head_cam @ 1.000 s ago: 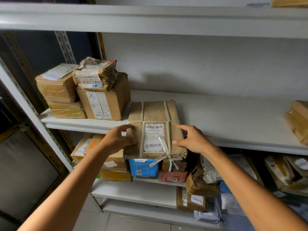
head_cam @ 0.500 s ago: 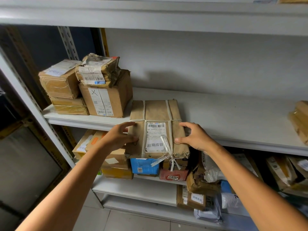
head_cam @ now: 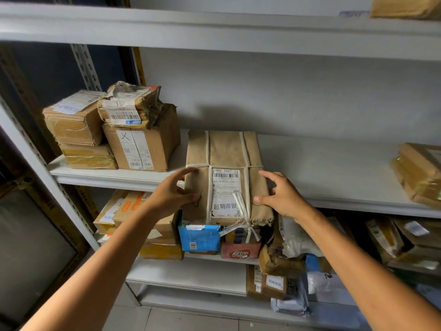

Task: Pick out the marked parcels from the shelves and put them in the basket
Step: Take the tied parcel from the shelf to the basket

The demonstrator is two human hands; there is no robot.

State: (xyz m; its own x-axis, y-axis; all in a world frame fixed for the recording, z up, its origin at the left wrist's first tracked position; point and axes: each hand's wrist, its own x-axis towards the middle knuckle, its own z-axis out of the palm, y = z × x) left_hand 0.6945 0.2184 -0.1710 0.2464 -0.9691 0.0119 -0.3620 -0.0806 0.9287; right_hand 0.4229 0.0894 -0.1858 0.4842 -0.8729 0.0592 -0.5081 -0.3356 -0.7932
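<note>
White steel shelving point(head_cam: 322, 161) is filling the view, and its middle board is crossing the centre. Six parcels are sitting on that board. Four are stacked at the left end: two plain cartons point(head_cam: 74, 120) one on the other, and beside them a carton marked with a hand-drawn X point(head_cam: 148, 149) that is carrying a crumpled, torn parcel point(head_cam: 131, 106). One tape-wrapped parcel point(head_cam: 420, 173) is lying at the far right, well apart from the rest.

The sixth, a paper-wrapped parcel point(head_cam: 226, 151), is lying flat between them, just beside the X carton, with its near end hanging over the board's front edge. One white strap point(head_cam: 242, 149) is binding it, knotted at that near end, and one white label point(head_cam: 225, 192) with a barcode and printed characters is facing up. One more brown parcel point(head_cam: 405, 5) is showing on the top board.

The lower board is crowded, and a blue box point(head_cam: 200, 237), a red packet point(head_cam: 241, 249) and a white plastic bag point(head_cam: 296, 237) are lying directly under the overhanging end.

Two bare hands are flanking the parcel's near half. The left hand point(head_cam: 171, 194) is clasping its left edge, thumb pressing on the top face and index finger arching over the side. The right hand point(head_cam: 284, 197) is gripping the right edge, thumb tip on top and fingers curling against the side.
</note>
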